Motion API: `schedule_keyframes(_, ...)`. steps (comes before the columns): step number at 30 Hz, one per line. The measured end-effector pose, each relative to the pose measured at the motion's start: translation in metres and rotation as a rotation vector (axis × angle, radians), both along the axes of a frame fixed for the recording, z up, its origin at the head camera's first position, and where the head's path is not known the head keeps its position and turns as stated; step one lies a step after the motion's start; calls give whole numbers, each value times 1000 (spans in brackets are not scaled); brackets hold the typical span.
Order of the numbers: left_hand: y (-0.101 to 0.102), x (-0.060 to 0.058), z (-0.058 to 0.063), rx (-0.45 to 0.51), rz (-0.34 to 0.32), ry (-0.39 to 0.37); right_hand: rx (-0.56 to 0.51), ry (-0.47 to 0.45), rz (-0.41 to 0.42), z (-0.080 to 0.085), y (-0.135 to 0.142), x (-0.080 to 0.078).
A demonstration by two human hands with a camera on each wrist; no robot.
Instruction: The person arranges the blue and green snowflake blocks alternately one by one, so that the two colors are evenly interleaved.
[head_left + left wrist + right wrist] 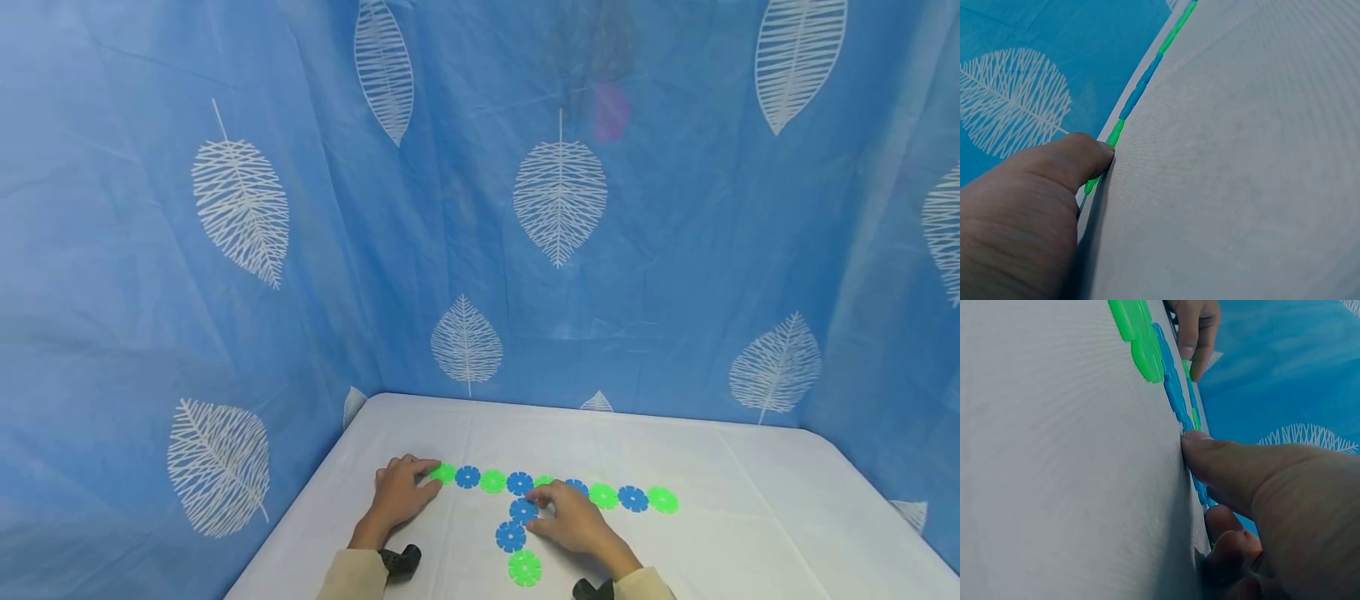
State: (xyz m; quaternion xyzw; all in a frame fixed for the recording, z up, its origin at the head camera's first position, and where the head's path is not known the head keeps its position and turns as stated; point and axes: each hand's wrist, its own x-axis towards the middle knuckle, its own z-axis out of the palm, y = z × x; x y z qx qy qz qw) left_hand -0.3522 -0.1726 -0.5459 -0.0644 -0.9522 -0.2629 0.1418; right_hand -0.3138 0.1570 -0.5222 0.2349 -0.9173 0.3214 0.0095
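Note:
Flat, notched plastic snowflake discs lie on the white table, blue and green alternating in a row across it. At the row's left end my left hand (401,493) has thumb and index finger at the edge of a green snowflake disc (444,472); its thumb (1094,159) shows against that disc in the left wrist view. Below the row's middle my right hand (573,518) pinches the edge of a blue snowflake disc (522,511) from the right. Another blue disc (511,537) and a green disc (524,568) continue downward from it. My right fingers partly cover the row.
The row runs on to the right to a blue disc (633,499) and a green disc (663,500). A white cloth covers the table (750,533). Blue curtains (480,208) with white leaf prints hang behind and at both sides. Dark wrist devices (401,562) sit at both sleeves.

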Motion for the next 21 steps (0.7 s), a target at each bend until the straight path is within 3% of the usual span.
schedule_keyframes(21,1,0,2,12,-1,6,12,1,14,-4,1,-7)
